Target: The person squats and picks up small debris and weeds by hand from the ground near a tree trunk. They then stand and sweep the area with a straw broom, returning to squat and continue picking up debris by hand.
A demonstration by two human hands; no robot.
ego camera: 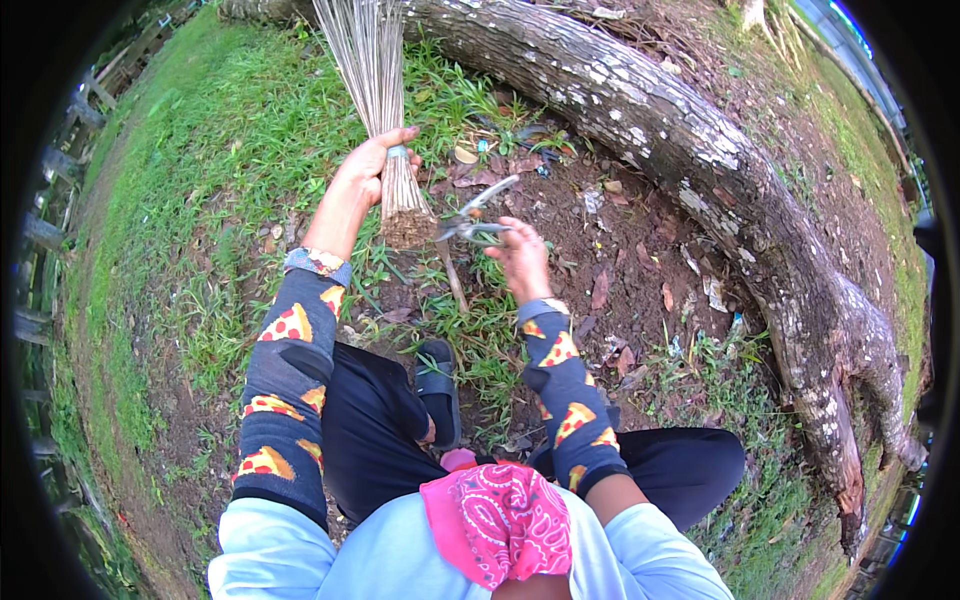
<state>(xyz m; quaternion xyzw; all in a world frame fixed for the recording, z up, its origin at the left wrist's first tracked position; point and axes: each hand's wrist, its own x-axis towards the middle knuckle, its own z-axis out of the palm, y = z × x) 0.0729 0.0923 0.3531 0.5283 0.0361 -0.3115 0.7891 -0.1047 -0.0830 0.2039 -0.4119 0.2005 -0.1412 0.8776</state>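
A broom of thin dry sticks (379,82) is gripped near its bound end by my left hand (369,166). A pale band (397,151) wraps the bundle beside my thumb. Below the band, the blunt cut ends (407,227) of the sticks flare out and point toward me. My right hand (521,259) holds a pair of pruning shears (472,217) by a handle, and the other handle stands spread apart from it. The shears' head is close to the right side of the cut ends; whether it touches them I cannot tell.
A thick fallen tree trunk (660,127) curves from the top down the right side. Bare soil (570,217) with dry leaves and litter lies before it. Grass (202,150) spreads to the left. My sandalled foot (437,390) is below the broom. Wooden posts (45,231) line the left edge.
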